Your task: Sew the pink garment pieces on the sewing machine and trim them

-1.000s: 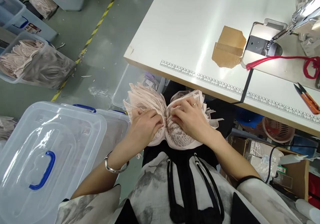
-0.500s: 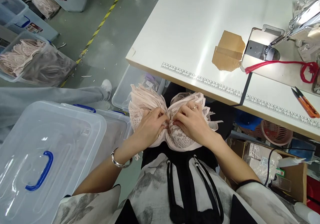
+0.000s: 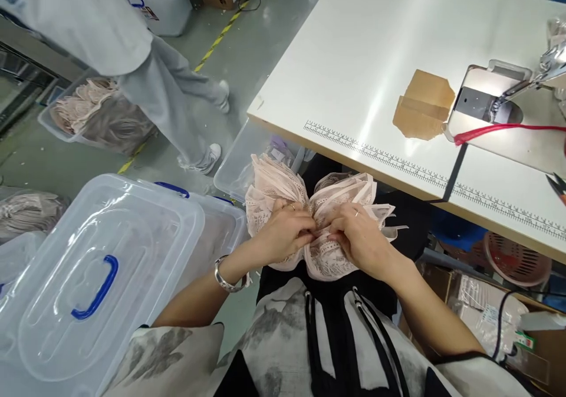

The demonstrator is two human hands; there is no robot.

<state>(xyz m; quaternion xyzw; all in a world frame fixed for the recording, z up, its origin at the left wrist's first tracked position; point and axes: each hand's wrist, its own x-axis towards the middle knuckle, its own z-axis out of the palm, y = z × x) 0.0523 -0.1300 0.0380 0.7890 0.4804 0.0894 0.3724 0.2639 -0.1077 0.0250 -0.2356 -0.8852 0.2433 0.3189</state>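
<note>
A stack of pale pink lace bras [image 3: 336, 261] rests on my lap, its cups side by side and its layered edges fanned out. My left hand [image 3: 287, 229] lies over the left cups, fingers pinched at the centre between the two cups. From the other side my right hand [image 3: 360, 238] grips the lace near the same centre, with thumb and fingers bent together. Both sets of fingertips are close to each other. Exactly which layer they pinch is hidden under the fingers.
A white table [image 3: 345, 43] with a printed ruler carries a sewing machine [image 3: 495, 105], brown card [image 3: 423, 105], red strip [image 3: 508, 128] and orange-handled snips [image 3: 559, 187]. A lidded clear bin [image 3: 145, 238] stands at left. A person in grey [image 3: 154, 84] walks behind it, near a filled bin [image 3: 101, 117].
The view has shifted left, so things sit further right. The person in grey now shows more fully at upper left. My hands stay at the centre of the bras, fingers slightly moved.
</note>
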